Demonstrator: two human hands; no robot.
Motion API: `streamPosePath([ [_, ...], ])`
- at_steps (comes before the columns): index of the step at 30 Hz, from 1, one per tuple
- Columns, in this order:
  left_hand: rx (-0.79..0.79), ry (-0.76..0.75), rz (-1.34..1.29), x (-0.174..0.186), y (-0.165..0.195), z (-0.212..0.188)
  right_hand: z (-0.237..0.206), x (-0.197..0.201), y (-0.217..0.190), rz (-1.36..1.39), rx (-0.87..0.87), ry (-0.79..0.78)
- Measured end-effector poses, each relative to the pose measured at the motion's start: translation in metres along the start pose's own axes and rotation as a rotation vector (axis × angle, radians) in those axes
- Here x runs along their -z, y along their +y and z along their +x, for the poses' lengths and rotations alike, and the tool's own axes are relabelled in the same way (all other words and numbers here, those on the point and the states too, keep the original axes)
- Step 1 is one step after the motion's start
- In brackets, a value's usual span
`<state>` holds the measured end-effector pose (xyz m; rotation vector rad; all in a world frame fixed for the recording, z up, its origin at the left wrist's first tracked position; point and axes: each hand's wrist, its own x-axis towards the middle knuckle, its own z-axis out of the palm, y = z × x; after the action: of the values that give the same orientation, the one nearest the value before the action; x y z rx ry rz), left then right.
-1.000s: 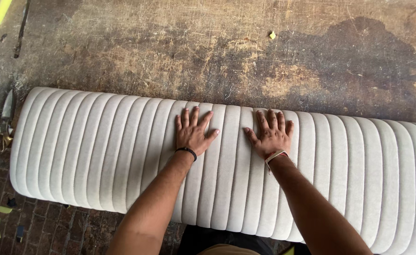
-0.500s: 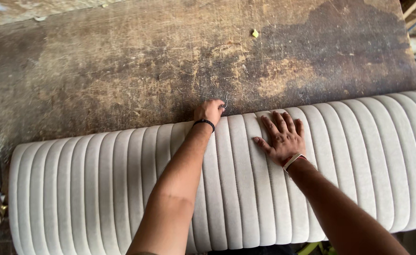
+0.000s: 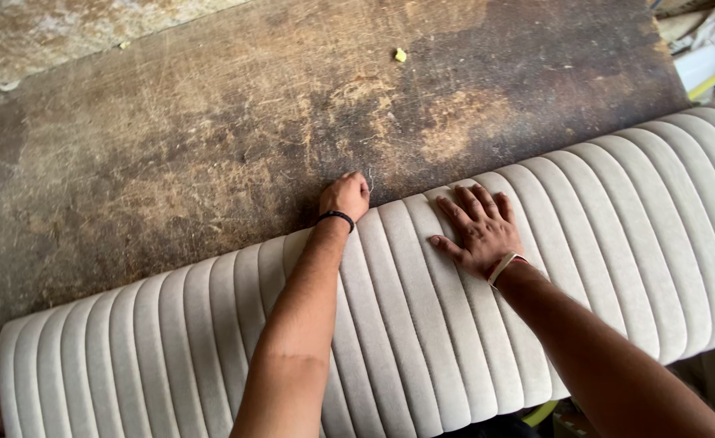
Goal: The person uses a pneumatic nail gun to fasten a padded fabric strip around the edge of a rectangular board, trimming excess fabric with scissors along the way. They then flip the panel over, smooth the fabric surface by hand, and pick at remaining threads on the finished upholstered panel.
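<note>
Scuffed and stained brown, the worktop [image 3: 211, 162] is seen filling most of the view, its wood worn pale in patches. Across its near side a long cream cushion [image 3: 617, 243] with stitched ribs is laid, running from the lower left up to the right edge. At the far right, pale scraps [image 3: 702, 61] are glimpsed past the worktop's end. Now the hands: the right hand [image 3: 479, 231] is pressed flat on top of the cushion, fingers spread, its grip open and nothing held. The left hand [image 3: 345, 196] is curled over the cushion's far edge where it meets the wood, its grip closed on that edge, the fingertips hidden. A black band [image 3: 337, 217] is worn at the left wrist, a pale one [image 3: 505, 266] at the right. A small yellow crumb [image 3: 400, 55] is spotted lying alone on the wood, well apart from both hands.
</note>
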<state>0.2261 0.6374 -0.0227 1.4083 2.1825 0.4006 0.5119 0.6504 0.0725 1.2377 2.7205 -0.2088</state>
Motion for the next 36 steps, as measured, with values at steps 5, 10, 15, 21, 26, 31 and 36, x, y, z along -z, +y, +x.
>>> streamPosePath([
  [5, -0.036, 0.234, -0.327, -0.012, 0.007, -0.031, 0.003, 0.005, -0.003, 0.058, -0.025, -0.030],
  [10, -0.317, 0.322, -0.179, -0.023, 0.019, -0.107, 0.004, 0.005, -0.003, 0.103, -0.058, -0.104],
  [15, -0.206, 0.386, -0.394, -0.019, 0.005, -0.127, -0.022, -0.009, 0.005, 0.288, -0.008, 0.077],
  [21, 0.000, 0.405, -0.425, -0.029, -0.009, -0.113, -0.094, -0.022, 0.076, 0.211, -0.058, 0.106],
  [26, 0.211, 0.536, -0.679, -0.046, 0.026, -0.136, -0.143, -0.031, 0.200, 0.185, -0.255, 0.132],
  [31, 0.168, 0.701, -0.314, -0.099, 0.126, -0.185, -0.169, -0.042, 0.323, 0.284, -0.456, 0.184],
  [36, -0.070, 0.639, -0.361, -0.170, 0.240, -0.229, -0.179, -0.055, 0.370, 0.290, -0.475, 0.212],
])
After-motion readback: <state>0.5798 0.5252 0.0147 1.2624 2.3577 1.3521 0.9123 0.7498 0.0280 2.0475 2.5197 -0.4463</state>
